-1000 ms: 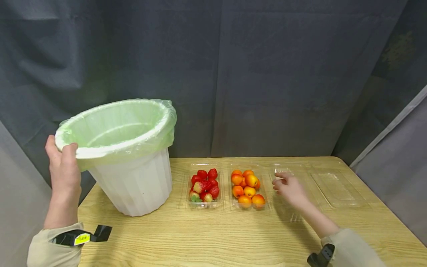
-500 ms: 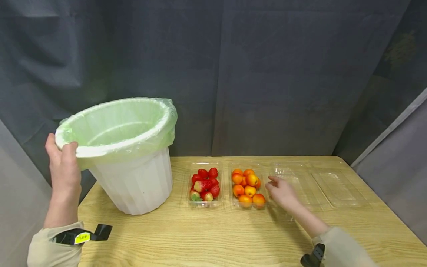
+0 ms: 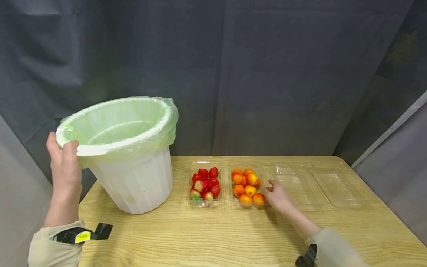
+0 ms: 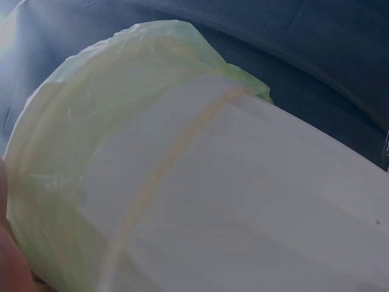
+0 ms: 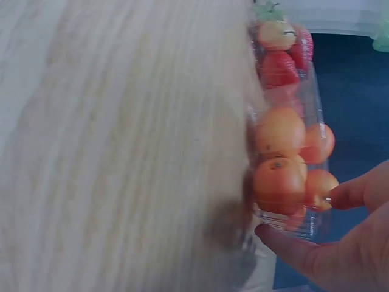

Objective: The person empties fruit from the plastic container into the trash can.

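My left hand (image 3: 66, 167) grips the rim of a white ribbed trash bin (image 3: 143, 181) at the left, its thumb over the edge. The bin leans, and a pale green bag (image 3: 156, 144) lines it and folds over the rim. My right hand (image 3: 280, 198) is at the right side of a clear plastic box (image 3: 235, 205) of round orange fruits (image 3: 250, 191). In the right wrist view its thumb and finger are spread, with their fingertips (image 5: 267, 232) right at the box's end.
A second clear box (image 3: 188, 198) of strawberries (image 3: 203, 185) sits between the bin and the orange fruits. To the right of my right hand lies a clear container with its lid (image 3: 340, 189) folded open. Dark curtain (image 3: 283, 81) hangs behind the wooden table (image 3: 200, 237).
My right hand has moved left, from over the clear container at the right to the side of the orange fruits' box. The left hand and the bin have stayed in place.
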